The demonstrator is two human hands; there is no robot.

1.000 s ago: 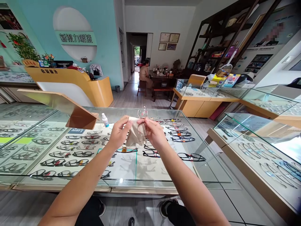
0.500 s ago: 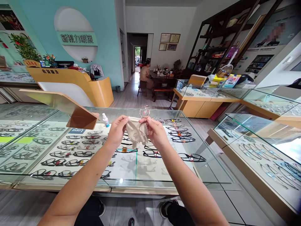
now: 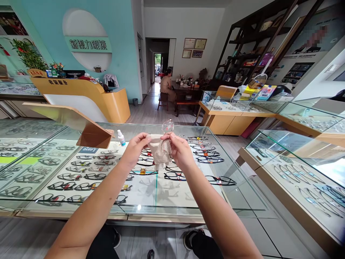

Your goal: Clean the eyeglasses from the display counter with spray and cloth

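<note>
Close in, above counter (image 3: 172,196): left hand (image 3: 136,149) closed, pinching beige cloth (image 3: 158,154); right hand (image 3: 180,153) closed, pinching thin-rimmed glasses (image 3: 167,126), one lens against cloth, other poking up.

Risk, as judged: light fingertip pinch slips, glasses drop onto counter glass; hard rubbing could bend thin frame.

On counter beyond hands: small white bottle (image 3: 121,137); dark tag (image 3: 88,149), reading roughly "Leave".

Far behind counter: desk lettering (image 3: 58,82) 收银服务; wall sign (image 3: 87,44) 新视力眼镜.

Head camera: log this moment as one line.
left hand: pinching cloth | right hand: holding glasses against cloth | below: glass display case of frames
</note>
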